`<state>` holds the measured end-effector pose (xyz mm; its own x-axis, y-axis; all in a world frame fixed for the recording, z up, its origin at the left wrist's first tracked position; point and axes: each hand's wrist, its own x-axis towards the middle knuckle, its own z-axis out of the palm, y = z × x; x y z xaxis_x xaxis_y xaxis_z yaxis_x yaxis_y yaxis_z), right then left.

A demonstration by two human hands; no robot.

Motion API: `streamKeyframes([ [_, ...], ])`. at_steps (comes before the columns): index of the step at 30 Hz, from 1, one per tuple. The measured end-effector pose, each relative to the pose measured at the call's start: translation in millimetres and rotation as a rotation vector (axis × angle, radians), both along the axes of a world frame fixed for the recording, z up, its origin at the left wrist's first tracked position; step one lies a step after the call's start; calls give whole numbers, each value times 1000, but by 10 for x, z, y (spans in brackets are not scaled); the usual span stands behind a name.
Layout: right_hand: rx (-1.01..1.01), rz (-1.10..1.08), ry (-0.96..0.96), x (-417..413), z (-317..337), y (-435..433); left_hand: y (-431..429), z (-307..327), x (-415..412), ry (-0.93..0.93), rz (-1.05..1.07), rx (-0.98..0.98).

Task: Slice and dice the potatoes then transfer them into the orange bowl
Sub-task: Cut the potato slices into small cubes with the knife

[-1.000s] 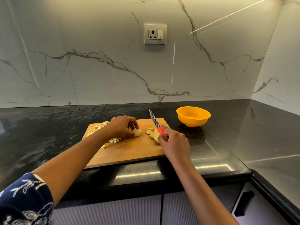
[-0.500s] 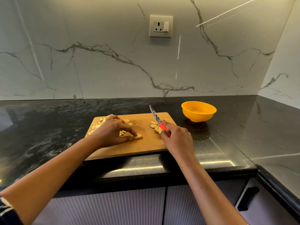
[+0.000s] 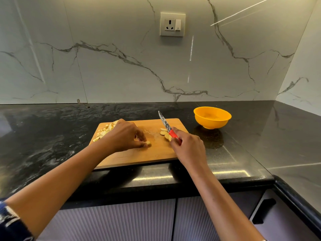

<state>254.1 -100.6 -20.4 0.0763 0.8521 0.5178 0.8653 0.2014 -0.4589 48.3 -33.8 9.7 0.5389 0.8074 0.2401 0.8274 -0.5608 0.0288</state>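
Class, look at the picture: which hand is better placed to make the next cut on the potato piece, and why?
Right. The right hand grips the knife, with the blade lifted over the board. The left hand is occupied, pinching the potato piece down on the board.

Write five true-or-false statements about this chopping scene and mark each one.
1. The right hand grips a red-handled knife. True.
2. The orange bowl holds diced potato. False: no potato shows in it.
3. The left hand holds a potato piece on the cutting board. True.
4. The diced pile lies at the board's right end. False: it lies at the left end; the slices lie at the right.
5. The bowl stands on the board. False: it stands on the countertop, right of the board.
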Motion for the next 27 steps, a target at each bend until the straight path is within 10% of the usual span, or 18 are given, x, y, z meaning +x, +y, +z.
streamKeyframes([
  [27,-134,120,-40,-165,39,-347,-177,-153,-84,-428,87,-181],
])
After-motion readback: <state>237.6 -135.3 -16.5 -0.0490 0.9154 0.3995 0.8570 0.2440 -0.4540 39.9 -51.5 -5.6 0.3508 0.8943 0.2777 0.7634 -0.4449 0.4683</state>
